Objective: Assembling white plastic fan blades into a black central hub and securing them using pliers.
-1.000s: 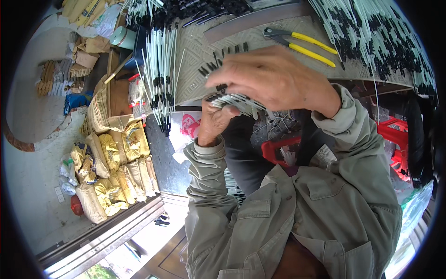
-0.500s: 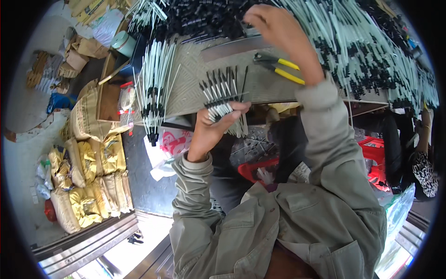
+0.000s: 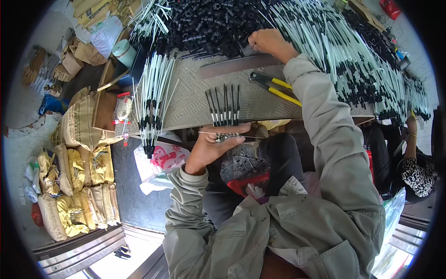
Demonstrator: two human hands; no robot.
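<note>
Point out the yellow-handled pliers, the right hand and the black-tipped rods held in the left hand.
Yellow-handled pliers (image 3: 282, 95): head view, on the nearer yellow handle.
Right hand (image 3: 272, 42): head view, on its back.
Black-tipped rods (image 3: 226, 119): head view, on their dark sections below the white bands.

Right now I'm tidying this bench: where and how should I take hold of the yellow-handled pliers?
Probably around both yellow handles, just behind the black pivot, coming from the near edge of the bench: the pliers lie flat, head pointing left, handles slightly spread toward the right sleeve.
</note>
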